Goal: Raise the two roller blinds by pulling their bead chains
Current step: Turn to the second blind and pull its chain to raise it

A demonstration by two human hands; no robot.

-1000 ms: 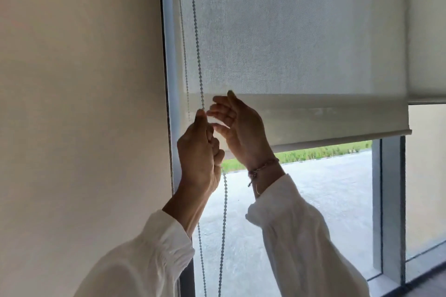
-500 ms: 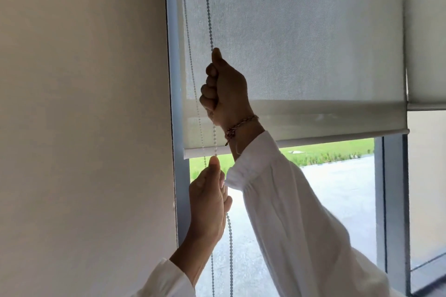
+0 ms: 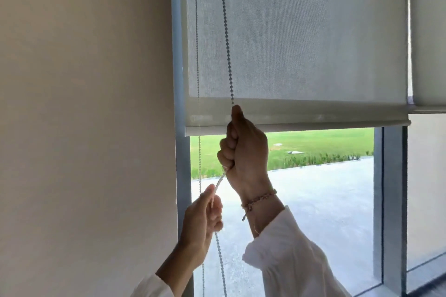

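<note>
Flanking wall point(image 3: 84, 103) (window frame point(image 3: 179, 55) between)

The front strand of a grey metal bead chain point(image 3: 225, 31) is gripped in the fisted right hand point(image 3: 243, 149) at the bottom bar of a pale grey fabric roller blind point(image 3: 313, 43), while lower down it is pinched by the left hand point(image 3: 201, 219) beside a beige wall point(image 3: 84, 103).

Both hands fisted, right hand point(image 3: 243, 149) above left hand point(image 3: 201, 222).
</note>
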